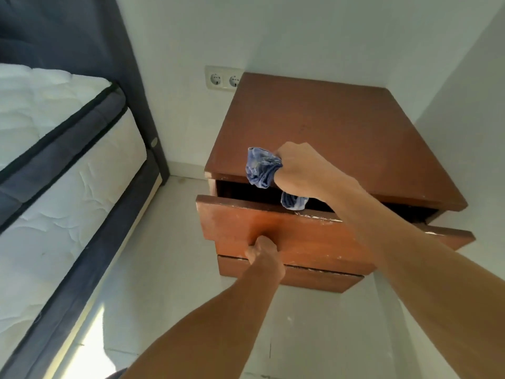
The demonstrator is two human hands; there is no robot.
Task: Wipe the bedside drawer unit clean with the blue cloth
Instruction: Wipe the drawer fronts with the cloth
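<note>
I have the left hand (pixel 263 251) hooked under the front of the top drawer (pixel 300 236) so it stands part-way out of the unit (pixel 328 124), with the right hand (pixel 300 170) clenched on the bunched cloth (pixel 261 168) above the gap, placed, I judge, for wiping inside.

Quick count, pretty short list: one drawer unit (pixel 341 132) with two drawers, the top drawer (pixel 300 236) and the lower drawer (pixel 300 279). One blue cloth (pixel 261 170). Two hands in shot, the left hand (pixel 263 253) and the right hand (pixel 303 170). One wall plate (pixel 224 75) with two sockets in it. One bed (pixel 82 269), one mattress (pixel 41 110) on it.
</note>
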